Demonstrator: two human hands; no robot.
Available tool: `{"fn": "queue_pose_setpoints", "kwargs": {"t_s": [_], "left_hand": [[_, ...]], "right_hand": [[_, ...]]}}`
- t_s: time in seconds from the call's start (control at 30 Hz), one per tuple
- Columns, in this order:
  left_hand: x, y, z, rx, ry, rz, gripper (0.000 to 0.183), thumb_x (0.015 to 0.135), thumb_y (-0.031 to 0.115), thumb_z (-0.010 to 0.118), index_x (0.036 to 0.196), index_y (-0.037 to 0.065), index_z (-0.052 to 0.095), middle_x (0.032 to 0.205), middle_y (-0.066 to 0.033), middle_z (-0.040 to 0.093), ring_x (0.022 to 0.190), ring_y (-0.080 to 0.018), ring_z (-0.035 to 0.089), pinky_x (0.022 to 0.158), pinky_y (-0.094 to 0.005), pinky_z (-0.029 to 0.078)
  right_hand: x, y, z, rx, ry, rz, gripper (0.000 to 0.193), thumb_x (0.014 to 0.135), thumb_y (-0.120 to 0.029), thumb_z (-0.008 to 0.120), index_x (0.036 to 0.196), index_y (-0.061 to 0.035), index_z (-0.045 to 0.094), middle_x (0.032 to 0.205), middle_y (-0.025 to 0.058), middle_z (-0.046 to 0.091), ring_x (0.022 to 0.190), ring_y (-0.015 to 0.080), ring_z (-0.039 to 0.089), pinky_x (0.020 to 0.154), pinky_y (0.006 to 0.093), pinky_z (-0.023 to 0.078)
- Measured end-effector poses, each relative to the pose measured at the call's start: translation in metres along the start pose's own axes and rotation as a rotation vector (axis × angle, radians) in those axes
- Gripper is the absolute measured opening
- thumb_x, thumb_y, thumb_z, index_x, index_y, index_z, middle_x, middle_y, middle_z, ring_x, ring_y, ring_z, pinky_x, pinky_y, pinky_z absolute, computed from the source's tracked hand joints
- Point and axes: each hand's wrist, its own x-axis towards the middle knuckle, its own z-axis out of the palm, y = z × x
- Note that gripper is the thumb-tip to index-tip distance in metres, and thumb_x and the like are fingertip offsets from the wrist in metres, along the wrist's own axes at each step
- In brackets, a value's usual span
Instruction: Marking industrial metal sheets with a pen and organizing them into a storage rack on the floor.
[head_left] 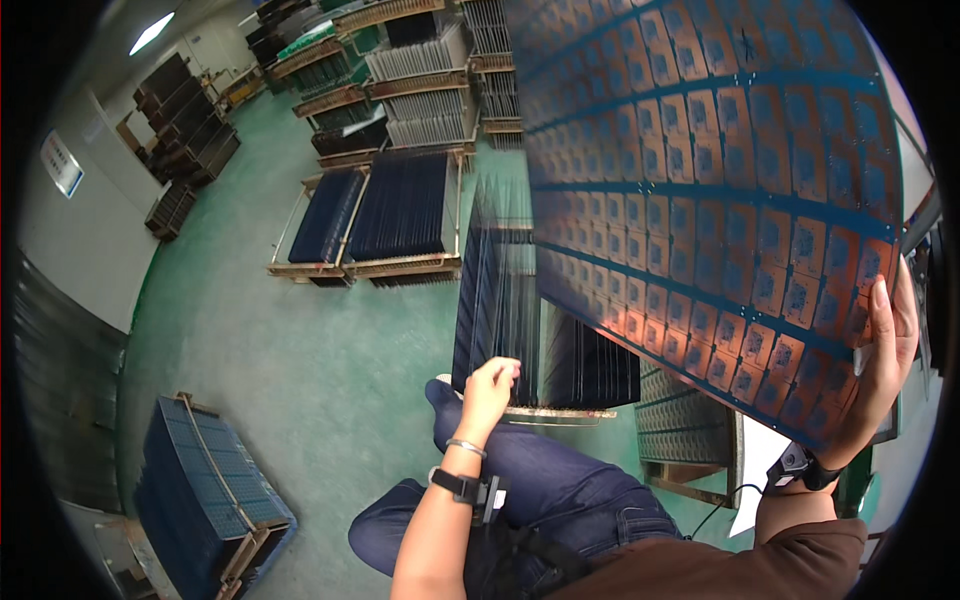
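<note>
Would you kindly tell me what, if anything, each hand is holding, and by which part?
The right hand holds the large patterned panel by its right edge, toward the lower corner. Whether the left hand holds anything cannot be told.

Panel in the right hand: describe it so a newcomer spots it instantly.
Look right of the green floor. There the right hand grips a large blue panel by its edge. Rows of copper-coloured rectangles cover it, and unlike the dark panels standing packed below, its broad face shows.

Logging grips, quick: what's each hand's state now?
Left hand: fingers curled by the rack; grip cannot be told.
Right hand: holding the copper-patterned panel at its edge.
</note>
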Motion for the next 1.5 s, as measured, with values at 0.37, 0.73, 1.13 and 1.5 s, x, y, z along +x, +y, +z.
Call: {"fn": "queue_pose_setpoints", "kwargs": {"t_s": [0.37,0.73,1.13,1.5], "left_hand": [[0.041,-0.012,0.047,0.406,0.261,0.375,0.016,0.081,0.004,0.056,0.094,0.006,0.064,0.104,-0.0112,0.062,0.103,-0.0305,0.055,0.089,-0.0382,0.044],[0.044,-0.02,0.054,0.701,0.057,0.351,0.029,0.085,0.007,0.053,0.113,0.011,0.06,0.134,-0.0055,0.047,0.13,-0.0278,0.036,0.108,-0.0428,0.026],[0.045,-0.021,0.045,0.701,0.041,0.385,0.033,0.083,0.005,0.053,0.115,0.012,0.059,0.136,-0.0064,0.045,0.129,-0.0294,0.036,0.107,-0.0438,0.027],[0.042,-0.018,0.043,0.733,0.022,0.385,0.036,0.082,0.003,0.054,0.116,0.014,0.059,0.137,-0.0066,0.044,0.129,-0.0276,0.036,0.107,-0.0437,0.027]], "right_hand": [[-0.057,0.086,0.117,-0.181,-0.24,0.199,0.037,0.089,-0.013,0.054,0.12,0.0074,0.052,0.111,0.0192,0.062,0.101,0.0206,0.058,0.088,0.0323,0.044],[-0.123,0.135,0.206,-0.434,-0.454,0.249,0.032,0.087,-0.011,0.052,0.117,-0.0008,0.054,0.068,0.018,0.063,0.062,0.0353,0.062,0.058,0.0432,0.049],[-0.122,0.136,0.227,-0.477,-0.431,0.215,0.032,0.085,-0.01,0.053,0.116,-0.0021,0.055,0.064,0.0209,0.06,0.059,0.0377,0.06,0.056,0.0454,0.048],[-0.122,0.131,0.219,-0.39,-0.44,0.306,0.051,0.084,-0.004,0.05,0.134,-0.0029,0.038,0.056,0.0195,0.054,0.054,0.0378,0.058,0.052,0.0457,0.043]]}}
